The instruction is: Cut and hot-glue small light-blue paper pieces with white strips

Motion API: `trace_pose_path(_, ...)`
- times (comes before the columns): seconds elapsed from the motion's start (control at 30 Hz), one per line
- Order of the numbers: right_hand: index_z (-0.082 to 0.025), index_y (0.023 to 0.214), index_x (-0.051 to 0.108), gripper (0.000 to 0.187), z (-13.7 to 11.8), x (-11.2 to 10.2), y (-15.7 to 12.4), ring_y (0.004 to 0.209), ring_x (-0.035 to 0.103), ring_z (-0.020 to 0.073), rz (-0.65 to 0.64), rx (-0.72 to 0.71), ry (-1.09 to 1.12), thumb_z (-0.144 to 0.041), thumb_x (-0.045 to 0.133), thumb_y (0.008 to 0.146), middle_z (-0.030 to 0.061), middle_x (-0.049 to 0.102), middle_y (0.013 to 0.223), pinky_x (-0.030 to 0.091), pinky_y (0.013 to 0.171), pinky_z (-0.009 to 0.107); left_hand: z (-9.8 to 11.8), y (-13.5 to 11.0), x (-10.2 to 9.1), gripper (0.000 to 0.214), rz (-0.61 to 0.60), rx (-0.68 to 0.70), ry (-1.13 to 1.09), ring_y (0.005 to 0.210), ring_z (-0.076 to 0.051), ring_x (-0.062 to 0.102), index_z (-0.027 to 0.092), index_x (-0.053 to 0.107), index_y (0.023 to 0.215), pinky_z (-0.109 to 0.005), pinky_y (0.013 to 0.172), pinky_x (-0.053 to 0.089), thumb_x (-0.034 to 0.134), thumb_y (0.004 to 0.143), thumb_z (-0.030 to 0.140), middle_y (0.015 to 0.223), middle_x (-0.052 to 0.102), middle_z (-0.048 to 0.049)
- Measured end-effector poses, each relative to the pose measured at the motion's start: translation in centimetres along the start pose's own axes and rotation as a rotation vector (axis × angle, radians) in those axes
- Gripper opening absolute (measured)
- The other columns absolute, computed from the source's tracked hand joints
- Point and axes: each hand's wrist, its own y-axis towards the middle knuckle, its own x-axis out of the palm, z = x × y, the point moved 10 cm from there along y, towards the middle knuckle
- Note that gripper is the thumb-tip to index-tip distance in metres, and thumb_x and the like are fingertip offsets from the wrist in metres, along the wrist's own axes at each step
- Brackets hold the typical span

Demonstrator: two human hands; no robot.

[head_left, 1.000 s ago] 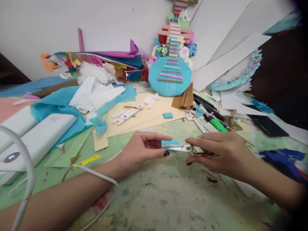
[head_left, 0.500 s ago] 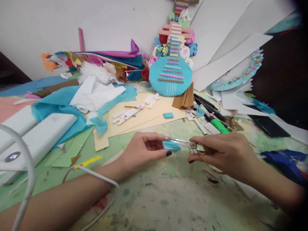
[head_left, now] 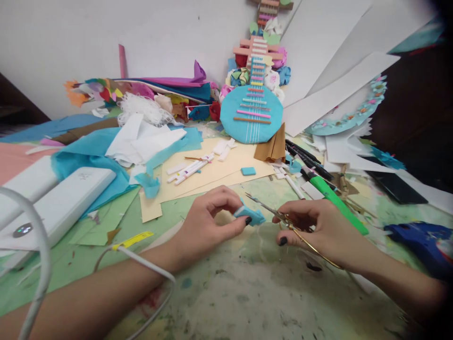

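My left hand [head_left: 208, 219] pinches a small teal foam piece [head_left: 249, 216] between thumb and fingers, just above the paint-stained table [head_left: 247, 293]. My right hand [head_left: 320, 229] grips small scissors [head_left: 272, 211] with gold loop handles; the blades point up and left, their tips beside the foam piece. Both hands hover close together at the middle of the view.
A teal paper guitar [head_left: 252, 111] leans at the back among coloured paper scraps. Cream sheets [head_left: 208, 172] carry white strips and a teal block [head_left: 248, 171]. Markers and a green highlighter [head_left: 334, 198] lie right, a blue glue gun [head_left: 421, 238] far right, white boxes [head_left: 53, 203] left, a white cable [head_left: 145, 257] near my left arm.
The scissors' blades lifted off the foam piece and tilted upward. My left hand curled and turned the teal piece. The right hand shifted slightly down.
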Motion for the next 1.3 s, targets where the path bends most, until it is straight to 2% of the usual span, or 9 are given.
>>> trace_pose_path(0.1,-0.018,0.078,0.068,0.036,0.0,-0.3,0.0,0.052,0.035,0.0103,0.019,-0.005,-0.014,-0.053,0.067,0.072,-0.0026,0.044,0.055,0.026,0.045,0.023,-0.9,-0.1,0.3,0.009,-0.011,-0.085,-0.153,0.086,-0.017,0.066,0.014,0.057,0.069,-0.028,0.077,0.052,0.065,0.071,0.009,0.089,0.068,-0.0079)
trace_pose_path(0.2,-0.018,0.083,0.069,0.037,0.0,-0.7,-0.1,0.051,0.037,0.0104,0.04,-0.02,-0.067,-0.053,0.067,0.072,-0.0023,0.047,0.055,0.028,0.045,0.023,-1.9,-0.4,0.9,0.011,-0.053,-0.198,-0.232,0.079,-0.017,0.069,0.014,0.055,0.073,-0.026,0.07,0.054,0.064,0.072,0.008,0.082,0.071,-0.0066)
trace_pose_path(0.27,-0.018,0.085,0.069,0.039,-0.3,-1.1,-0.1,0.05,0.038,0.0104,0.066,-0.045,-0.114,-0.054,0.068,0.071,-0.0026,0.048,0.054,0.029,0.045,0.023,-2.0,-0.5,1.1,0.01,-0.073,-0.214,-0.25,0.073,-0.016,0.069,0.014,0.055,0.074,-0.025,0.066,0.054,0.064,0.074,0.01,0.077,0.07,-0.005)
trace_pose_path(0.43,-0.018,0.086,0.069,0.039,-1.8,-1.6,-0.1,0.05,0.043,0.0104,0.105,-0.167,-0.248,-0.054,0.069,0.071,-0.0027,0.05,0.055,0.032,0.048,0.023,-1.6,-0.4,1.2,0.007,-0.084,-0.16,-0.209,0.065,-0.013,0.065,0.012,0.064,0.079,-0.024,0.062,0.052,0.068,0.073,0.014,0.074,0.068,-0.0033)
trace_pose_path(0.7,-0.017,0.088,0.069,0.042,-2.4,-1.3,-0.3,0.048,0.042,0.0086,0.096,-0.247,-0.288,-0.056,0.068,0.071,-0.0037,0.049,0.052,0.03,0.046,0.022,-0.8,-0.3,1.2,0.01,-0.111,-0.092,-0.091,0.078,-0.016,0.063,0.014,0.073,0.082,-0.028,0.073,0.049,0.069,0.074,0.015,0.081,0.072,-0.0063)
trace_pose_path(0.9,-0.017,0.087,0.07,0.043,-2.9,-1.5,-0.6,0.047,0.041,0.008,0.083,-0.277,-0.321,-0.057,0.067,0.072,-0.0042,0.048,0.052,0.03,0.046,0.022,-0.8,-0.1,0.9,0.011,-0.083,-0.087,-0.076,0.071,-0.013,0.06,0.014,0.075,0.083,-0.025,0.066,0.047,0.07,0.073,0.015,0.075,0.07,-0.0048)
trace_pose_path(1.3,-0.016,0.084,0.07,0.04,-2.9,-1.2,-0.8,0.043,0.034,0.0065,0.077,-0.301,-0.303,-0.055,0.067,0.073,-0.0055,0.043,0.047,0.026,0.043,0.021,-0.5,-0.1,1.0,0.01,-0.09,-0.086,-0.091,0.07,-0.014,0.058,0.015,0.076,0.082,-0.025,0.065,0.046,0.071,0.073,0.015,0.074,0.069,-0.0054)
